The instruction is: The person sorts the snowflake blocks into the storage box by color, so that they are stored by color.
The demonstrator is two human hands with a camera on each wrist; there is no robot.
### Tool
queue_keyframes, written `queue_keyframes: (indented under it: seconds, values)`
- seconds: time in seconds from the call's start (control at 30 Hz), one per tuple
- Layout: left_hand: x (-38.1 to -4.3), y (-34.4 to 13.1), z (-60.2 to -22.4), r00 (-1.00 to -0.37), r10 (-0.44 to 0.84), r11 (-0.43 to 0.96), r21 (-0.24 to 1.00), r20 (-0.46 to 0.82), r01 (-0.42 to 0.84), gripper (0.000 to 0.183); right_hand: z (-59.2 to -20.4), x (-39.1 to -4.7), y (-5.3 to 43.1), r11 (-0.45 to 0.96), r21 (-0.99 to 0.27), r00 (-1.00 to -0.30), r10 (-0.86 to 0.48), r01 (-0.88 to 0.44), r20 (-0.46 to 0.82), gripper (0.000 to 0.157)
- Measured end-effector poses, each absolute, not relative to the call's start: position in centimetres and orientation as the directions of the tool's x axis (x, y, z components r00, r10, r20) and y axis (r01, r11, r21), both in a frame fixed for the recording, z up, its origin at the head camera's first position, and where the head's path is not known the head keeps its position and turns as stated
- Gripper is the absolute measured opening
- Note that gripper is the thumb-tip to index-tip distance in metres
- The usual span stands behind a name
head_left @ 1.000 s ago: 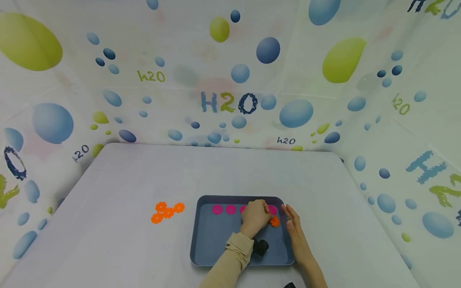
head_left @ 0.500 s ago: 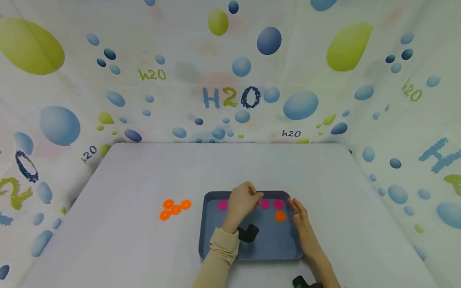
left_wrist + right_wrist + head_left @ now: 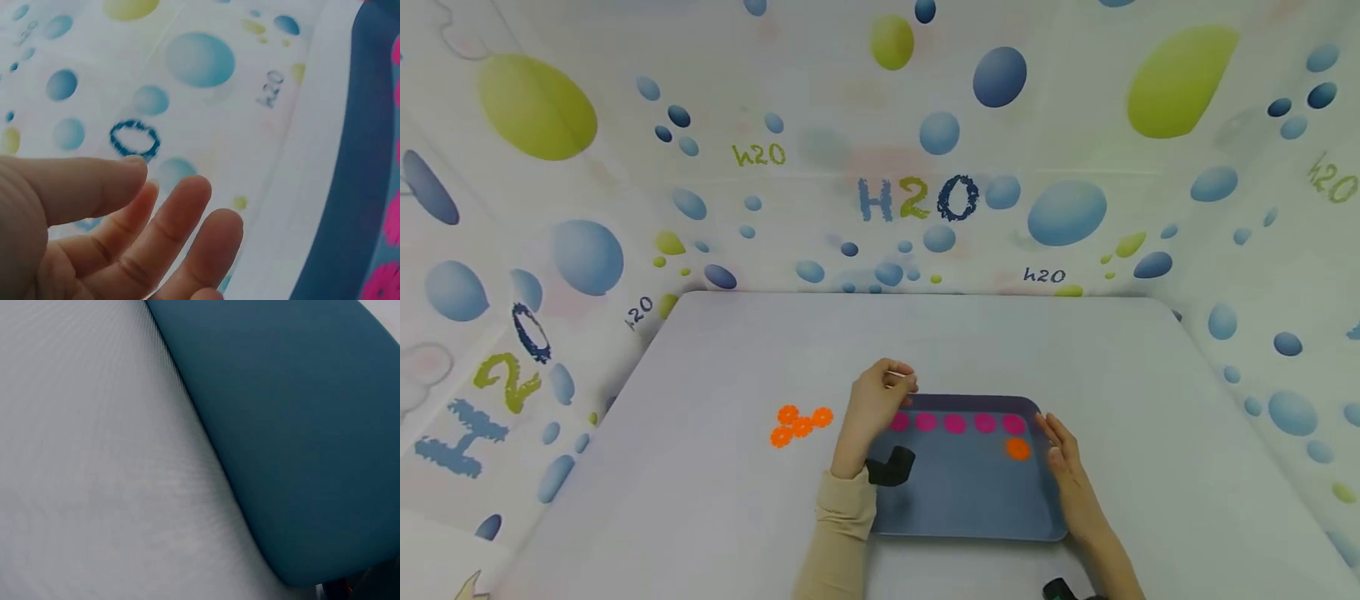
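In the head view, my left hand [image 3: 880, 396] hovers over the far left corner of the grey-blue tray [image 3: 962, 504]. The left wrist view shows its fingers [image 3: 181, 212] loosely bent, thumb apart, with nothing between them. Below the tray's far edge runs a row of several pink discs [image 3: 955, 423]. A single orange flower-shaped piece [image 3: 1018, 448] lies under the rightmost disc. My right hand [image 3: 1073, 479] rests along the tray's right rim, fingers fairly straight. The right wrist view takes in the tray's outer wall [image 3: 294, 437] but not the hand.
Several more orange flower-shaped pieces [image 3: 802, 427] lie clustered on the white table [image 3: 737, 517], left of the tray. Black wrist cameras [image 3: 891, 467] are strapped to both wrists. A cloth printed with blue and green drops [image 3: 1000, 77] surrounds the table.
My left hand has drawn away from the orange piece in the tray and moved left to the far left corner. My right hand stays at the right rim. The head view has shifted.
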State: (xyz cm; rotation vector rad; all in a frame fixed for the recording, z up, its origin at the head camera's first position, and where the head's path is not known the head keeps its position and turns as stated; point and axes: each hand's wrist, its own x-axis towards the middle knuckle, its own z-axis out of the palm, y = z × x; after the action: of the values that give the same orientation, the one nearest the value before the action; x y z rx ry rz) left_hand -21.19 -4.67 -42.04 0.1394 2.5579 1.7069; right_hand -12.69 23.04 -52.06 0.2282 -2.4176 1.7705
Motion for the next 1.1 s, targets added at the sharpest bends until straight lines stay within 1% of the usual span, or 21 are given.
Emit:
queue_keyframes:
  seconds: [0.23,0.37,0.5,0.63,0.83,0.93,1.07,1.1]
  values:
    - [-21.3,-9.6,-42.4,-0.999,-0.006,0.379,0.924,-0.049,-0.048,0.026,-52.0,-12.7,23.2,0.3,-0.937,-0.983,-0.047,-0.181,0.175,0.05]
    - [-20.9,-11.8,-43.0,-0.991,-0.049,0.335,0.933,-0.126,-0.135,0.03,-52.1,-12.7,23.2,0.304,-0.935,-0.983,-0.04,-0.185,0.181,0.049]
    - [-20.6,-13.1,-43.9,-0.98,-0.062,0.309,0.929,-0.191,-0.201,0.033,-52.1,-12.8,23.2,0.312,-0.934,-0.984,-0.038,-0.176,0.173,0.05]
    - [-20.3,-13.8,-44.7,-0.978,-0.085,0.335,0.919,-0.191,-0.209,0.033,-52.1,-12.8,23.2,0.325,-0.932,-0.987,-0.029,-0.16,0.159,0.05]
    - [-20.1,-14.6,-46.2,-0.975,-0.083,0.394,0.892,-0.204,-0.22,0.037,-52.1,-12.5,23.0,0.289,-0.951,-0.994,-0.018,-0.108,0.108,0.051]
    - [-19.9,-15.0,-47.0,-0.971,-0.108,0.425,0.873,-0.211,-0.237,0.038,-52.1,-12.3,22.9,0.29,-0.952,-0.995,-0.011,-0.095,0.095,0.051]
    - [-20.0,-15.3,-47.7,-0.97,-0.147,0.48,0.843,-0.196,-0.243,0.037,-52.4,-12.3,22.9,0.301,-0.946,-0.992,-0.009,-0.121,0.124,0.051]
    - [-20.0,-15.3,-47.9,-0.971,-0.152,0.49,0.839,-0.185,-0.237,0.036,-52.5,-12.5,22.8,0.277,-0.946,-0.986,-0.015,-0.166,0.169,0.051]
